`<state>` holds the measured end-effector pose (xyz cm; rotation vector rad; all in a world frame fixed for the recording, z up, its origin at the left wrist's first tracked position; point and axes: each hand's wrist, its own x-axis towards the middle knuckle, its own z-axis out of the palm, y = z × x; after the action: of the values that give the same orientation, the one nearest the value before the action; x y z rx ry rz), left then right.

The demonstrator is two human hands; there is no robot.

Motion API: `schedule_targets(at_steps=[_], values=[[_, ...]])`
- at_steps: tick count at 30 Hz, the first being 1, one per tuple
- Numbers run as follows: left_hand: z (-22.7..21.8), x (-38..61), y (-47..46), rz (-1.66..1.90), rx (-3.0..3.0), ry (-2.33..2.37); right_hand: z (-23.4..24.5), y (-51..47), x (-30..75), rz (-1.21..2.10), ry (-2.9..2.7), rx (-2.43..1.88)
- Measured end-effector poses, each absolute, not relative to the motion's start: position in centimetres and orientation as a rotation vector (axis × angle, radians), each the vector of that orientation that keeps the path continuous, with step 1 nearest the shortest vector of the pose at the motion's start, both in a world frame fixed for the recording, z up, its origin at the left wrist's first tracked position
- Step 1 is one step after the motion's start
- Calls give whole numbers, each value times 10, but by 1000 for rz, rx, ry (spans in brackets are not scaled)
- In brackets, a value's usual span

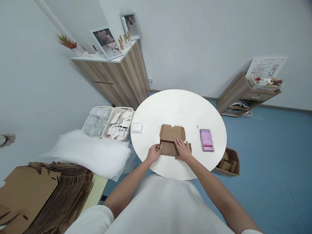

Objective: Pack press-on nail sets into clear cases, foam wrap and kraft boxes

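Note:
A brown cardboard mailer box [172, 133] lies partly folded near the front of the round white table [177, 107], its lid flap standing open toward the far side. My left hand [153, 152] pinches the box's left side flap, fingers closed on it. My right hand [182, 150] lies flat on the front panel of the box with its fingers stretched out, pressing it down. A small white packet [137, 127] lies on the table to the left of the box. A pink-purple flat item [207, 139] lies to the right.
Two white baskets [107, 125] with clear packets and cards sit left of the table. White foam sheets [90, 152] and a stack of flat cardboard blanks [39, 198] lie at the lower left. A cardboard box [229, 162] stands on the blue floor at the right. Wooden cabinets line the wall.

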<state>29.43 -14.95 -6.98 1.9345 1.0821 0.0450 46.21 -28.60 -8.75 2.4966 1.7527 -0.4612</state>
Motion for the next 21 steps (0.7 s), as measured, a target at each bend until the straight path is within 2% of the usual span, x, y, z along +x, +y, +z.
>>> schedule_targets(at_steps=[5,21], values=[[-65,298,-161,54,1978,1105,-87,-285,457,-468,1726,2517],[-70,304,-137,-246,2176,1086,-78,-287,457,-519,1787,2384]])
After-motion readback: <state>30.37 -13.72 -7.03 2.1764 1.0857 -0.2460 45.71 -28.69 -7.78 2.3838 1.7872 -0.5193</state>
